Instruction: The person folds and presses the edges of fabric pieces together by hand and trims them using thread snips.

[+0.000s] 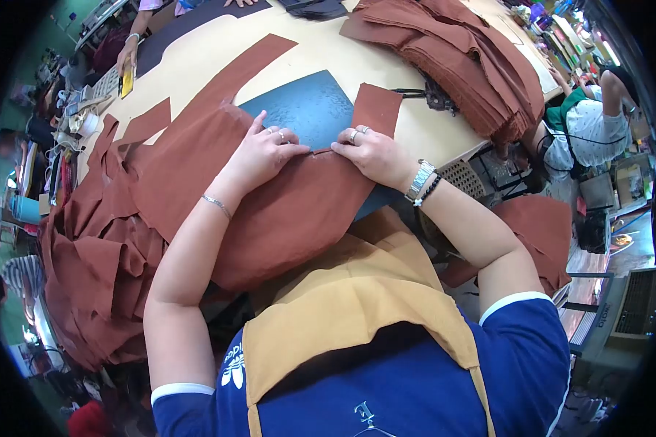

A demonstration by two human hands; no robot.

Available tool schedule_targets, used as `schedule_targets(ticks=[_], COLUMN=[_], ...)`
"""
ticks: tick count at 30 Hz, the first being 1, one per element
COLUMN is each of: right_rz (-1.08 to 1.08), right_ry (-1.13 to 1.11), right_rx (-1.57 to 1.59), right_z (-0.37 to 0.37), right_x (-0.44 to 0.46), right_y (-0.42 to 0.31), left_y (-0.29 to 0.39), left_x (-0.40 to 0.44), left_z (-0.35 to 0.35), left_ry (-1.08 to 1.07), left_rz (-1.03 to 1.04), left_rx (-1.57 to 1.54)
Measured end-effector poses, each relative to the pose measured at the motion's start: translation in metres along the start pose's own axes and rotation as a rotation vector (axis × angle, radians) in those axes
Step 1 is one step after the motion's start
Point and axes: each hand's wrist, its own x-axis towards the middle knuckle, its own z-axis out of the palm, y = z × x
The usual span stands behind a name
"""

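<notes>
Rust cloth stretches between left hand and right hand, seemingly pinched.

Part of blue board hidden under brown cloth; co-worker's hand cut off by top edge.

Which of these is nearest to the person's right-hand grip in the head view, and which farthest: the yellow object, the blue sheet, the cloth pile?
1. Blue sheet: just beside the right-hand grip, partly under the brown cloth.
2. Cloth pile: upper right.
3. Yellow object: far left, at another person's hand.
</notes>
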Motion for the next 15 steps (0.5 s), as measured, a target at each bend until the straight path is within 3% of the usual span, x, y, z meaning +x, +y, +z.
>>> schedule_targets(ticks=[6, 9, 12, 15], right_rz=[0.068, 0.059, 0.176, 0.134], right_ry=[-0.111, -0.051, -0.154, -0.133], right_rx=[-0.099, -0.185, -0.149, -0.127], right_z=[-0.009, -0.004, -0.006, -0.004], right_x=[0.002, 0.008, 0.013, 0.016], right_y=[-0.019, -0.03, -0.046, -0.047], left_y=[-0.001, -0.004, -0.005, -0.004], left_x=[-0.001, -0.004, -0.006, -0.007], left_z=[-0.002, 0.002, 0.004, 0.004], left_ry=[-0.002, 0.019, 0.041, 0.065], left_rz=[0.032, 0.039, 0.047, 0.051], left_rx=[0.004, 0.007, 0.015, 0.01])
